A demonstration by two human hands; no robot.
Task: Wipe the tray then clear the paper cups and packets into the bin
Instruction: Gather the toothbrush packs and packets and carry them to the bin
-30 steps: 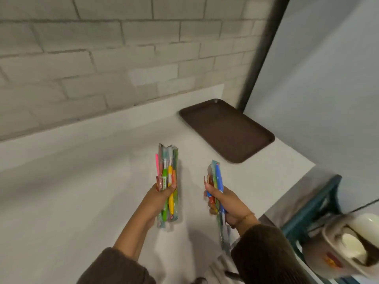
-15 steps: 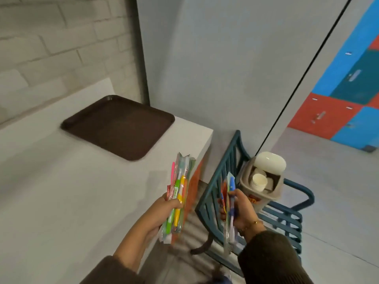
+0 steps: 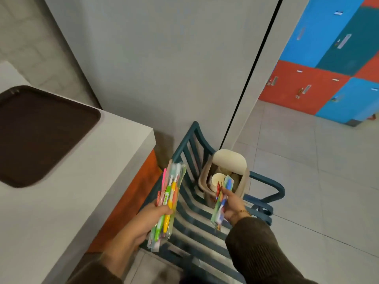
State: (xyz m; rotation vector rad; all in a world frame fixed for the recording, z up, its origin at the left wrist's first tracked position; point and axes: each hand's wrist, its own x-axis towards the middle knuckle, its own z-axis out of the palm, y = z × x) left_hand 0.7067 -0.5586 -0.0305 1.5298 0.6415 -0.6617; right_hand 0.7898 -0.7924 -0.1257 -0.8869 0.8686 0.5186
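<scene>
Single head-worn camera looks steeply down, close over both forearms

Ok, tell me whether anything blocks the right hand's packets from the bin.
Nothing visible does. The bin has its lid tipped up; the right hand holds its packets just before the open mouth.

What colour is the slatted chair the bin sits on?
Dark teal blue; the slatted chair under the beige bin shows plainly in the head view.

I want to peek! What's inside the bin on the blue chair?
A paper cup sits near the top of the bin, whose lid stands open. The packets gripped by the right hand cover part of the opening, and anything deeper is hidden.
</scene>
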